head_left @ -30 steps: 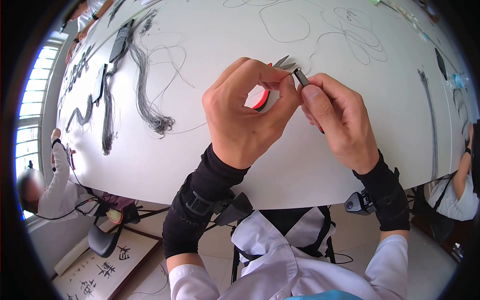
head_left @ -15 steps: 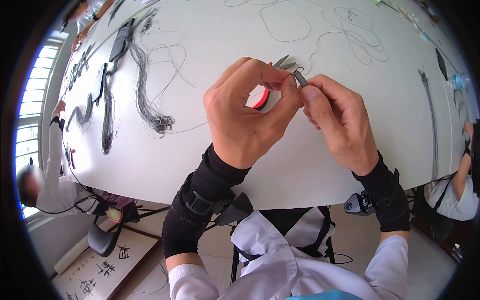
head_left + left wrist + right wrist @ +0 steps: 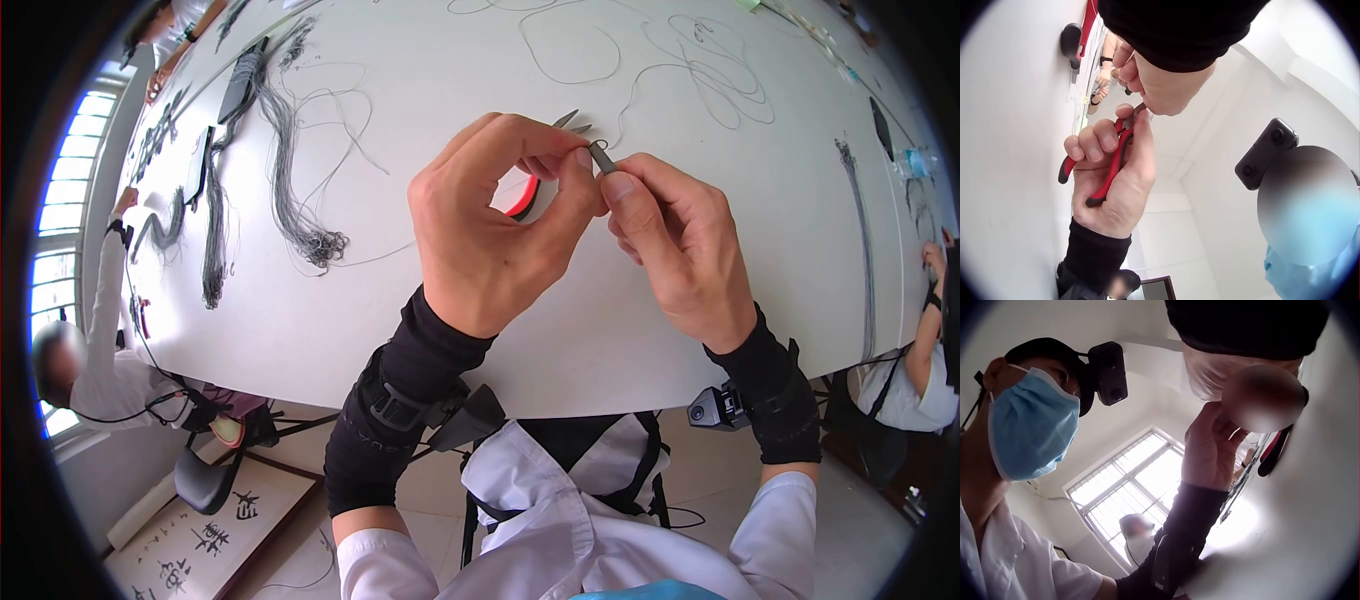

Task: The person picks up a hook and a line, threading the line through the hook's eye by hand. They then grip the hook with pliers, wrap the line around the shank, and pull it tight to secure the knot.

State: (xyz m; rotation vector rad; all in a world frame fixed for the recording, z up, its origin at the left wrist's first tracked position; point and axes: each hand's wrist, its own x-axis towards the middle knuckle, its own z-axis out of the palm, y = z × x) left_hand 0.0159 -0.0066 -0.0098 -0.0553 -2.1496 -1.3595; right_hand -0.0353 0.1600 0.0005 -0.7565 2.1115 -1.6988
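Note:
My left hand (image 3: pixel 500 230) pinches a thin wire (image 3: pixel 599 144) between thumb and index finger, close to the grey jaws of small pliers (image 3: pixel 603 160). My right hand (image 3: pixel 690 250) holds those pliers; their red and black handles (image 3: pixel 1113 175) show in its palm in the left wrist view, where my left hand (image 3: pixel 1169 87) is above. A second red-handled cutting tool (image 3: pixel 522 200) lies on the table behind my left hand, its blades (image 3: pixel 573 124) pointing up and right. In the right wrist view my left hand (image 3: pixel 1207 456) shows, and blur hides part of my right.
Bundles of grey cord (image 3: pixel 280 160) lie on the white table (image 3: pixel 560 340) at left beside dark holders (image 3: pixel 243 82). Thin loops of line (image 3: pixel 740 80) spread at the back. Another cord bundle (image 3: pixel 862 250) and a plastic bottle (image 3: pixel 914 163) are at right. People sit at both sides.
The pliers in my right hand have turned a little, and a small wire curl shows above their tip. My left hand has barely moved. The person at left has raised an arm to the table edge.

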